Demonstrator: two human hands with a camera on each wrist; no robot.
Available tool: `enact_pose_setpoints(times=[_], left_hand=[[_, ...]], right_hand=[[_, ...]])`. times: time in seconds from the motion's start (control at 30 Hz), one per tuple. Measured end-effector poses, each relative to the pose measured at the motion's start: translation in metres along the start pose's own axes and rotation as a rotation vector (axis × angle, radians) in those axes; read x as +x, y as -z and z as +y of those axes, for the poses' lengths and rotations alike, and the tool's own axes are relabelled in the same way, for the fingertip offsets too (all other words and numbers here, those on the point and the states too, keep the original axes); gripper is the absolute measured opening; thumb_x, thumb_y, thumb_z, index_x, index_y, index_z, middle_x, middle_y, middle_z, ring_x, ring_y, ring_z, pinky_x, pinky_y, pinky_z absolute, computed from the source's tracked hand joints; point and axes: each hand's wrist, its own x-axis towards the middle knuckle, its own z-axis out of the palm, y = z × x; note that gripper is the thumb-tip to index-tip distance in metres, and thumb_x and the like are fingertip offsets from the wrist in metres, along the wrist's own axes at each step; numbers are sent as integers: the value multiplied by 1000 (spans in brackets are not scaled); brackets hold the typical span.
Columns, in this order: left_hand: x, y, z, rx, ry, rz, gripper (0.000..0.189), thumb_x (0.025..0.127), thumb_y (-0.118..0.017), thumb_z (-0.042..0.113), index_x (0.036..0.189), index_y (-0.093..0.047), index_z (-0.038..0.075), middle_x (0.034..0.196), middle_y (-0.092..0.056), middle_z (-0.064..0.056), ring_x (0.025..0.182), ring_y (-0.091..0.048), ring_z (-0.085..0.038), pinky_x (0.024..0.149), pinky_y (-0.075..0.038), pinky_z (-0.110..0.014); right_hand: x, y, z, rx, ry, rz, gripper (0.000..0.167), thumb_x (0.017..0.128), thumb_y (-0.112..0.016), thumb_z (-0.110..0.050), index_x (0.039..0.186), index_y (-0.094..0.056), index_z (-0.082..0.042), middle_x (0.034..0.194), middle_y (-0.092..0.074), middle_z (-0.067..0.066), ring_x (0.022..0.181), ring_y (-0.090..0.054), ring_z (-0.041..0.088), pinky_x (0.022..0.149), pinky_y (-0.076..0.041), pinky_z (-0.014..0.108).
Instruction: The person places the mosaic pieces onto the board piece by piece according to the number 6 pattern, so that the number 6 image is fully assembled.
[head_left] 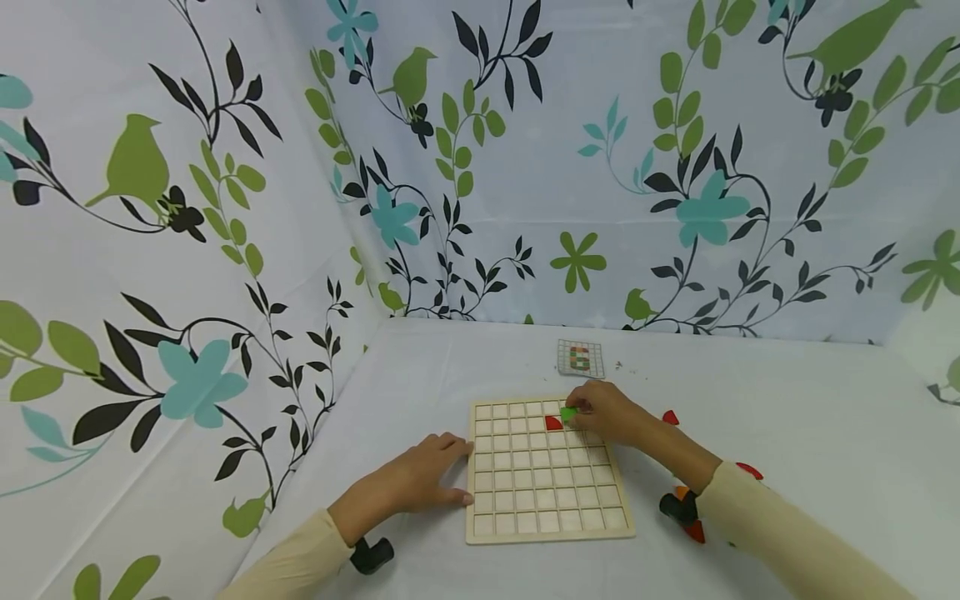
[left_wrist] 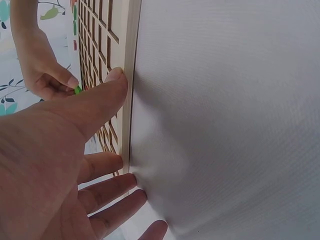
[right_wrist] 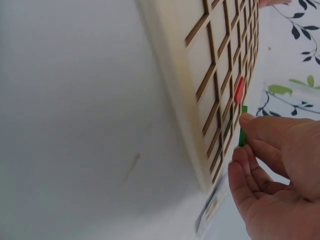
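Observation:
A square wooden grid board [head_left: 536,481] lies on the white cloth. Near its far right corner, my right hand [head_left: 606,412] pinches a small green piece [head_left: 567,413] between thumb and fingers. In the right wrist view the green piece [right_wrist: 243,125] stands on edge, just over the grid. A red piece with a curved side [head_left: 553,423] occupies a cell close by. My left hand [head_left: 426,473] rests at the board's left edge with thumb and fingers spread; in the left wrist view its thumb [left_wrist: 115,87] touches the frame.
Behind the board lies a gridded card with a coloured pattern [head_left: 580,358]. To the right are loose pieces: a red one [head_left: 670,417], another red one [head_left: 750,471] and an orange one [head_left: 681,492], partly behind the right wrist's camera [head_left: 678,507]. A patterned curtain [head_left: 480,200] hangs behind.

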Motion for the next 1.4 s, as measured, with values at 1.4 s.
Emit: enact_pose_setpoints(times=[1.4], left_hand=[[0,0,-3,52,-35,19,80,93,-77,55,156,-51,14,154,-53,-6,138,-52,-27,112,-49,-49]], right_hand=[[33,-24,-38,7,17,-114,10,94,-78,-2,103,-76,-1,101,-68,8,91,-63,18,83,-58,37]])
